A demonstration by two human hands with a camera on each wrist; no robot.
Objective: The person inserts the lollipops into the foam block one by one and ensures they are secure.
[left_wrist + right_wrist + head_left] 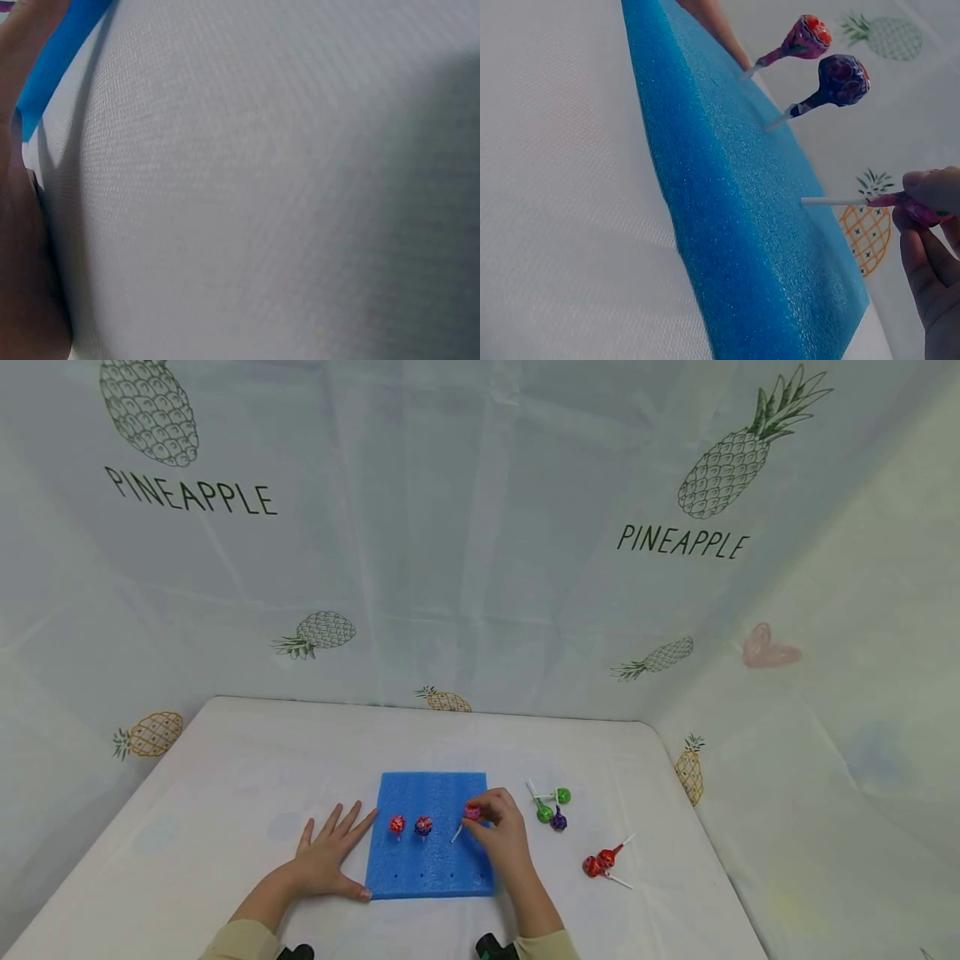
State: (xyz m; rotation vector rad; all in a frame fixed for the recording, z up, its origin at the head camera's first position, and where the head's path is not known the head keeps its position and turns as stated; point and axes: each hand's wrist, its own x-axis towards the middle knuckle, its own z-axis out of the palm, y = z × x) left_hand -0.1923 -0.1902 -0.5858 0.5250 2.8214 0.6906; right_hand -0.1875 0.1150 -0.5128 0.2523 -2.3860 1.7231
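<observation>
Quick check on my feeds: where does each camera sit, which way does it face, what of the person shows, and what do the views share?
Head: on the head, looking forward and down at the table; shows both forearms, the left hand flat beside the blue foam block, and the right hand pinching a pink lollipop.
Left wrist: low over the cloth; shows a blurred edge of the hand and a strip of foam.
Right wrist: skims along the foam toward two standing lollipops; shows fingers.
Shared: all three views show the foam block; head and right wrist also share the lollipops.
</observation>
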